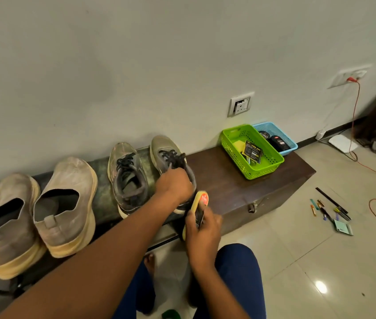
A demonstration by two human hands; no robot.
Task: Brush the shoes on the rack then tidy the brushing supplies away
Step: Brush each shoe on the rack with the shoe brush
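Just below the middle of the frame, the left hand [173,185] grips the collar of a grey lace-up sneaker [171,157], fingers curled over its heel edge, steadying it on the dark tabletop [228,180]. Right beside it, slightly lower, the right hand [202,223] is clamped round a yellow shoe-shine sponge [202,198] with a red label, its upper end near the sneaker's heel; whether it touches is hard to tell. The brushing looks to be under way on this shoe: its mate [126,173] stands just to the left, and two dusty beige slip-on shoes [35,210] at the left edge still look soiled, so much seems left. Toward the right, a green basket [228,143] holds a yellow pad and a dark packet, with a blue basket [289,143] of dark polish containers touching it behind; putting the supplies away is not yet done. Pens [331,209] lie scattered on the floor at lower right.
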